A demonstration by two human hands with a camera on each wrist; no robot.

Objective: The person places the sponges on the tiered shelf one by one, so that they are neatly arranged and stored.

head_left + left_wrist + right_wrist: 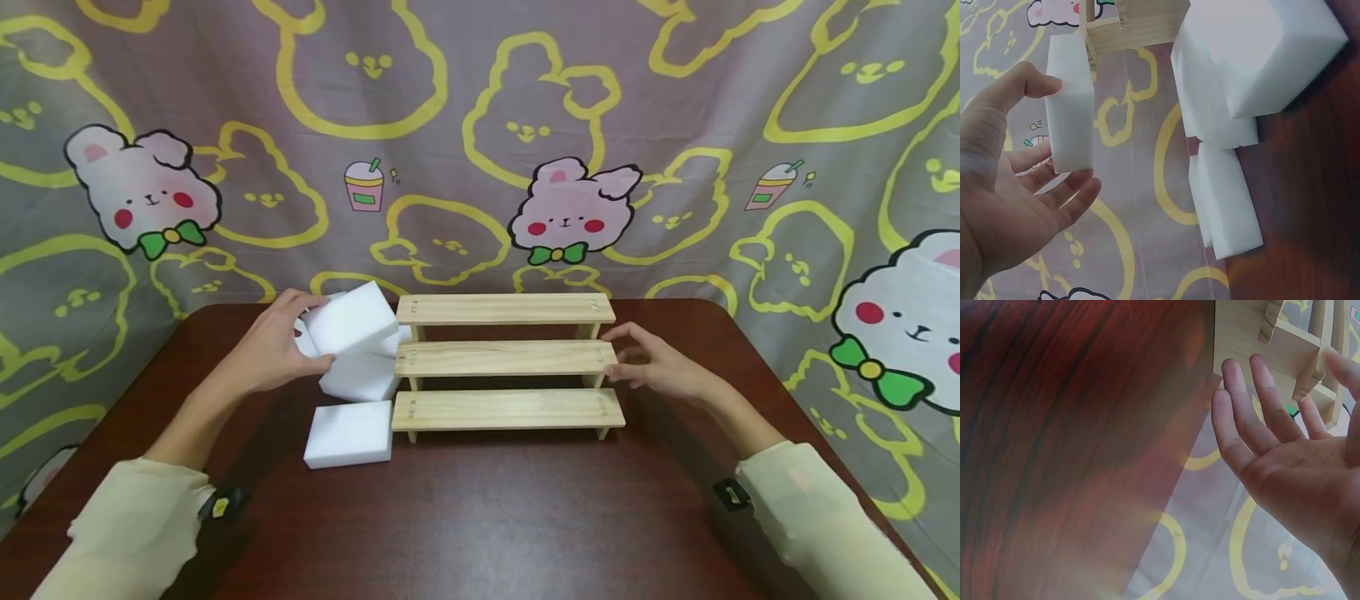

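Note:
My left hand [279, 343] holds a white foam block [354, 318] by its edges, tilted above other foam; in the left wrist view the thumb presses one side and the fingers spread beneath. Below it, another white foam block [362, 379] leans by the left end of a three-tier wooden display rack [504, 360]. A further foam slab [348, 435] lies flat at the rack's front left corner. On the opposite side, my right hand [656, 362] grips the end of the middle shelf between thumb and index finger, its other fingers [1233, 428] loosely spread.
All of this is on a dark red-brown wooden table [510, 517]. A grey curtain [457, 167] with yellow outlines and cartoon rabbits hangs right behind the table's far edge and along both sides.

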